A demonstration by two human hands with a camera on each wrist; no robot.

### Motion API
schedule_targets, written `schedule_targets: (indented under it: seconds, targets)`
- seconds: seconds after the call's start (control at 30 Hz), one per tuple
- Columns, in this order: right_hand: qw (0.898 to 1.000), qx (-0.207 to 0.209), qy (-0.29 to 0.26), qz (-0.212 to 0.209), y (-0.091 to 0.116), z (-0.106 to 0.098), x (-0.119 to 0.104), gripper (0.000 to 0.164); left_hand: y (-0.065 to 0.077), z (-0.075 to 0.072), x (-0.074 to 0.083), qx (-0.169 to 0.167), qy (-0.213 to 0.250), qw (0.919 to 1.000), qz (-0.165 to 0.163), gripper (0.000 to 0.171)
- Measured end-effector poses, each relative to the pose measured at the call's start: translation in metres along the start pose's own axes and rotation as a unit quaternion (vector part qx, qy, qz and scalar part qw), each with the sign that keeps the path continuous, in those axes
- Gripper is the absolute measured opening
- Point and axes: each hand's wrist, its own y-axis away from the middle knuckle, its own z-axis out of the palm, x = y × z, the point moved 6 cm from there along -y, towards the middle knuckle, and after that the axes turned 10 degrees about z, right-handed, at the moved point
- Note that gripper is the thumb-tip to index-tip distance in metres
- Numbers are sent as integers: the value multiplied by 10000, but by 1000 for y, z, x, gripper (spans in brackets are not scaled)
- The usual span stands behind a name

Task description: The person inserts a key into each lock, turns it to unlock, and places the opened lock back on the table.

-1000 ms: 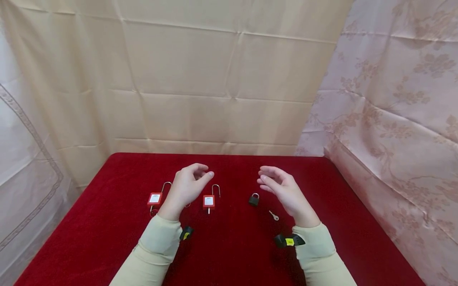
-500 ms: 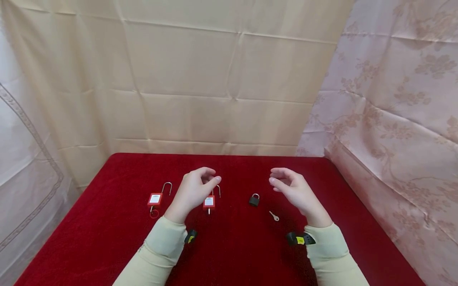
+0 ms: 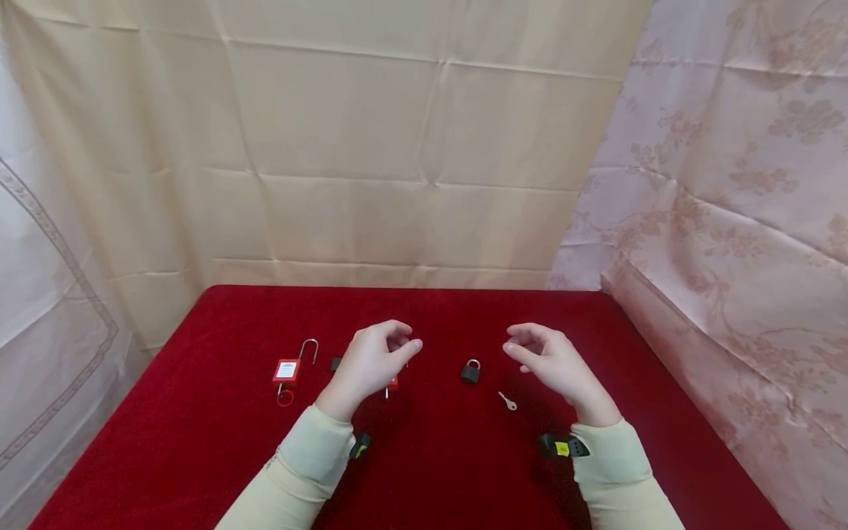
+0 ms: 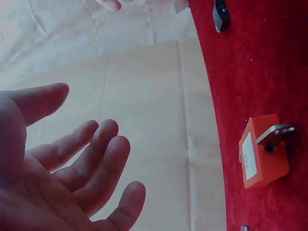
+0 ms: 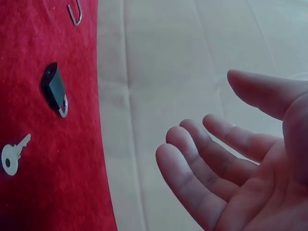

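Note:
My left hand (image 3: 374, 361) hovers over the table with loosely bent fingers and nothing in them. It partly hides a red padlock (image 4: 264, 154), which has a key standing in its underside in the left wrist view. Further left lies another red padlock (image 3: 287, 370), its long shackle raised and a red ring (image 3: 285, 398) below it. My right hand (image 3: 553, 361) hangs relaxed and holds nothing. Between the hands sits a small black padlock (image 3: 470, 372) with its shackle in place. A loose key (image 3: 508, 401) lies in front of it, also plain in the right wrist view.
A dark block-like thing (image 3: 336, 364) shows beside my left hand, mostly hidden. Everything lies on a red cloth-covered table (image 3: 437, 471). A beige curtain (image 3: 397, 147) hangs behind it, and a pink floral curtain (image 3: 729, 184) runs along the right side.
Both hands have drifted to the right and slightly nearer. My left hand now covers most of the middle red padlock; the dark block beside it has come into view. The locks and key have stayed put.

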Motion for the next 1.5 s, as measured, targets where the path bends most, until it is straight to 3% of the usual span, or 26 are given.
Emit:
schedule_targets:
  seconds: [0.4,0.8,1.07,1.5]
  targets:
    - [9929,-165,1078,474,-8,3,20,42,0,13,-4,-296,-354,9989,86,27]
    - [9847,-520,1265,1082,-10,9,44,44,0,33,-11,-763,-714,9941,296,27]
    - [9770,-735,1384,1450,-10,15,60,39,2,40,-16,-960,-696,9929,102,31]
    - [9678,-866,1743,1598,-8,23,66,24,4,49,-22,-1256,-803,9888,-26,34]
